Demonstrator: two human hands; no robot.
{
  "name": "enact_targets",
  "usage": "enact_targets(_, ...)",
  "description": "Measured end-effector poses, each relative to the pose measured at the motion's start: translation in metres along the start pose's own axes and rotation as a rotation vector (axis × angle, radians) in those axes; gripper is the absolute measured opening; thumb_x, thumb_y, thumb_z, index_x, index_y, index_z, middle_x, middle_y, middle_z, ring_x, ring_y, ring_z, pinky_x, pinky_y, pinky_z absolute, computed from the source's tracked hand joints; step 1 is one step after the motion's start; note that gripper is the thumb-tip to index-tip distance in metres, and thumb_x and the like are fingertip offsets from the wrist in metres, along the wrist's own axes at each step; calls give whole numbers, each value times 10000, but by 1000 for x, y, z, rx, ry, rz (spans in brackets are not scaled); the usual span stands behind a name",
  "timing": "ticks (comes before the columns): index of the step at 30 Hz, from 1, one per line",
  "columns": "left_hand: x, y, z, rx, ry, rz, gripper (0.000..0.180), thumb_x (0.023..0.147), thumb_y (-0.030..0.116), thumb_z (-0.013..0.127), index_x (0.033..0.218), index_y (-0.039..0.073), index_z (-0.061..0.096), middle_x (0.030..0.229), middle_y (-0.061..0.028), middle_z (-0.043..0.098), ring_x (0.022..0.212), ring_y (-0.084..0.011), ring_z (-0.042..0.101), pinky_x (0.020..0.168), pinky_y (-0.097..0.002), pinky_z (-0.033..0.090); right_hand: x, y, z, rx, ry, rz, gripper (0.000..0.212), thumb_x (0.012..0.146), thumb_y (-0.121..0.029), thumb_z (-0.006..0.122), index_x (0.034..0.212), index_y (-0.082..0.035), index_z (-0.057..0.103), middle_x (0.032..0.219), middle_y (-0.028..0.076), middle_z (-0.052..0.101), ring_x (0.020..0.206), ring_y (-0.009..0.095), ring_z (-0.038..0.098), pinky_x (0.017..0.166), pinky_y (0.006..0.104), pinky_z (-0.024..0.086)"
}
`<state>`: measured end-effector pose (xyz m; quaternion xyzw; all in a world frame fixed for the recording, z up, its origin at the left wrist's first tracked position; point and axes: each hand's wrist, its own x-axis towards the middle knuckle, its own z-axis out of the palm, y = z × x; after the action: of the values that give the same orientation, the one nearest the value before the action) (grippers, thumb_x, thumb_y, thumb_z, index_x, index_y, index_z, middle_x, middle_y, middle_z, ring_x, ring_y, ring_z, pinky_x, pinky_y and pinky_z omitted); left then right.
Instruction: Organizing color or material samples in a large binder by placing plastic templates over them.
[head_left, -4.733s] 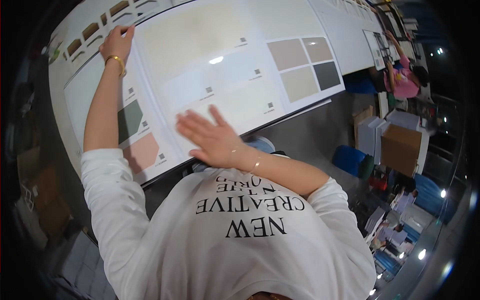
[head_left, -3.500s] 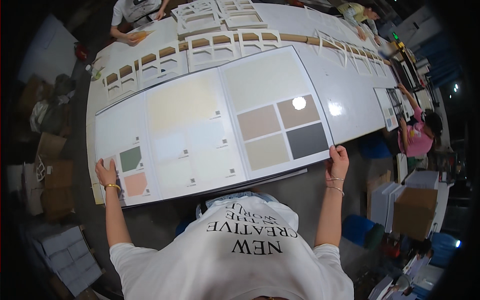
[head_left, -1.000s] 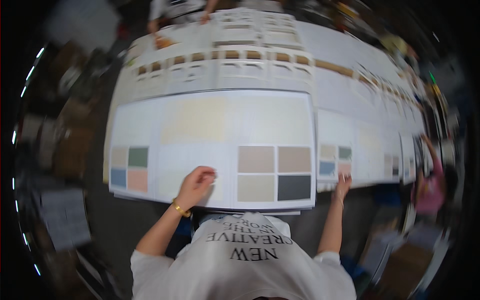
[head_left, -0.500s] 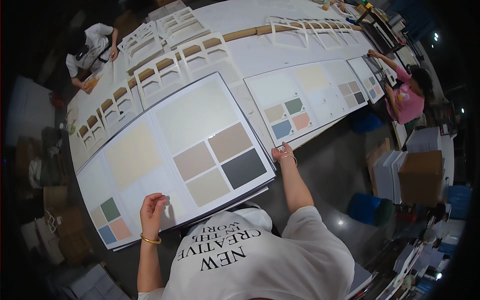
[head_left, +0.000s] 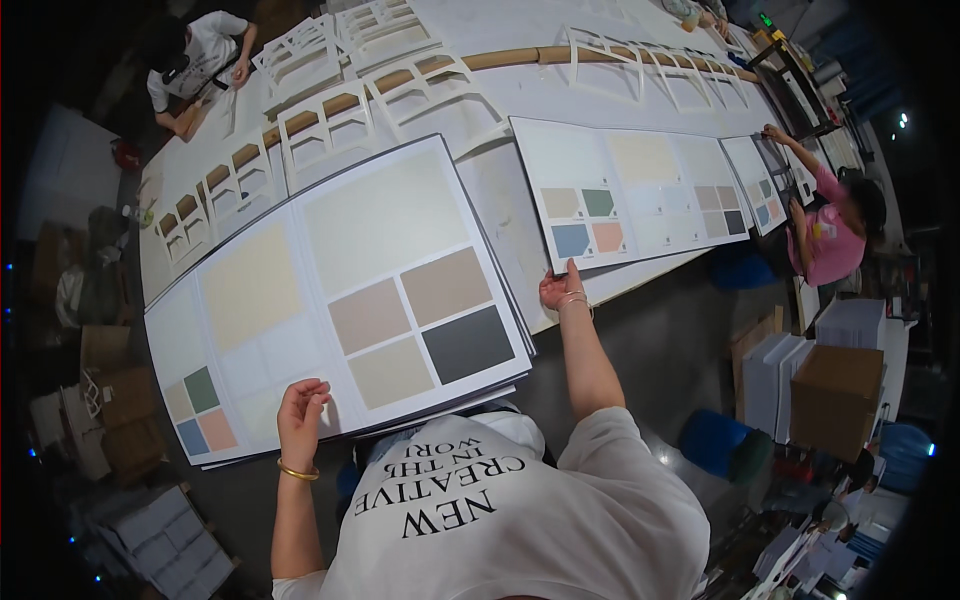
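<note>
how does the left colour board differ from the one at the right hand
The left board tops a stack; the right board has a corner in the right hand. The left board's blocks have square corners; some on the right board are clipped. Both are three-panelled.

Along the upper part of the frame, a long brown tube point(head_left: 510, 57) runs across the white surface point(head_left: 520, 25), with pale cut-out frames point(head_left: 305, 65) set along it and piled beyond. A co-worker in white point(head_left: 212, 55) is at upper left and another in pink point(head_left: 835, 240) at upper right, near a dark rack point(head_left: 797, 88). Cardboard boxes point(head_left: 125, 398) fill the left edge, while a brown carton point(head_left: 838, 400) stands beside upright white stacks point(head_left: 765, 375) at right.
</note>
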<state>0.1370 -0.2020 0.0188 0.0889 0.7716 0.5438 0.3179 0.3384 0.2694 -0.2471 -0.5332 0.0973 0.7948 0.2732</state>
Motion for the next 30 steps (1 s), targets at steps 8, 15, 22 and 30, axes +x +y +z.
enact_targets(8, 51, 47, 40, 93, -108, 179, 207, 927, 43, 589, 1125, -14, 565, 1010, -75, 663, 917, -128, 630, 852, -259, 491, -47, -46, 12, -60, -150, -173, 279, 844, -316, 741, 1007, -151, 586, 843, -4, 611, 683, 159, 594, 511, 236, 422)
enact_targets(15, 190, 144, 200, 393, -239, 808, 119, 827, 81, 687, 934, 33, 666, 898, -91, 649, 826, -211, 630, 744, -294, 489, -79, -69, 18, -2, -163, -137, 209, 875, -245, 708, 989, -118, 588, 780, 3, 615, 648, 160, 616, 448, 204, 427)
enact_targets(22, 379, 154, 377, 973, -54, 394, 677, 706, 424, 818, 1228, 88, 548, 1183, -118, 619, 1115, -277, 590, 913, -387, 484, -80, -58, 11, 13, -184, -91, 195, 896, -271, 685, 1007, -147, 584, 763, 2, 607, 638, 177, 627, 423, 207, 408)
enact_targets(30, 401, 102, 451, 1252, -111, 110, 716, 635, 518, 841, 1189, 133, 600, 1257, -59, 589, 1175, -232, 545, 978, -391, 385, -106, -65, 15, 66, -230, -68, 176, 930, -276, 639, 1007, -123, 595, 784, 5, 630, 620, 145, 598, 430, 202, 378)
